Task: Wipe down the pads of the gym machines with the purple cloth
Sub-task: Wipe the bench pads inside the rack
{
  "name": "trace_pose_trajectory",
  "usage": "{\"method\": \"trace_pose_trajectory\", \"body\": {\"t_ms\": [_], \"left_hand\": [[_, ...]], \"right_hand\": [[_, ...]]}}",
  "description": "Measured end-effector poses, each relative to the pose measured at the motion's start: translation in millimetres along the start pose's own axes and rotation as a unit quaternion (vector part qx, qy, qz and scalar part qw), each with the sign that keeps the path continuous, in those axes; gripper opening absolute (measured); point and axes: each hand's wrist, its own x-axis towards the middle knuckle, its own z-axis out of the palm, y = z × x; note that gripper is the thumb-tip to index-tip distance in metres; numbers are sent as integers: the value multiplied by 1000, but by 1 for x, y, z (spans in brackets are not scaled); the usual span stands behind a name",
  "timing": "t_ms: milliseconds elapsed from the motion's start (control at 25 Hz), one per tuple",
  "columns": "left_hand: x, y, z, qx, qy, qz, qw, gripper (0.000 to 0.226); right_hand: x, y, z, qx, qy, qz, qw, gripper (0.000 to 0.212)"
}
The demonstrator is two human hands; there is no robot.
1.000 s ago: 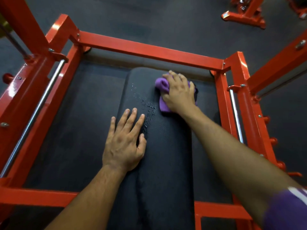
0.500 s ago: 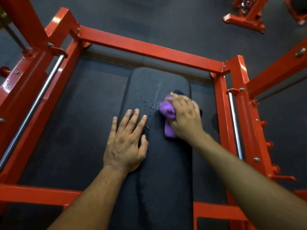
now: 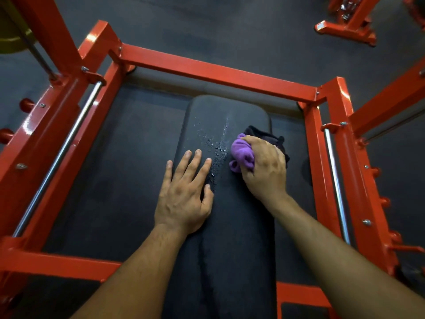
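A long black bench pad [image 3: 232, 238] runs away from me inside an orange steel frame. Water droplets [image 3: 215, 143] speckle its far half, left of centre. My right hand [image 3: 264, 169] grips a bunched purple cloth [image 3: 241, 154] and presses it on the pad's right side; a dark part of the cloth [image 3: 271, 138] shows beyond my fingers. My left hand [image 3: 184, 194] rests flat on the pad's left edge with fingers spread, just left of the droplets.
The orange frame [image 3: 213, 72] boxes the pad on all sides, with chrome guide rods at left [image 3: 57, 157] and right [image 3: 335, 180]. A grey roller [image 3: 207, 86] lies under the far crossbar. Another orange machine base [image 3: 347, 31] stands far right on the dark floor.
My right hand has dragged the purple cloth from the pad's far end toward me along the right side. My left hand has stayed flat in place.
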Motion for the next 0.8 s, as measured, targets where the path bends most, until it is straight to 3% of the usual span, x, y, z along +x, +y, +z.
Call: {"method": "trace_pose_trajectory", "body": {"t_ms": [200,480,680,800], "left_hand": [[-1,0,-3,-11,-24,-12,1000,65],[-5,0,-14,-17,-83,4,996,72],[-33,-13,-25,-3,-173,41,984,76],[-42,-18,-28,5,-173,43,984,75]], "right_hand": [[4,-2,7,2,44,1,999,44],[0,-5,3,-4,30,34,999,47],[1,-4,5,-13,29,45,998,51],[3,-2,8,-4,25,34,999,54]]}}
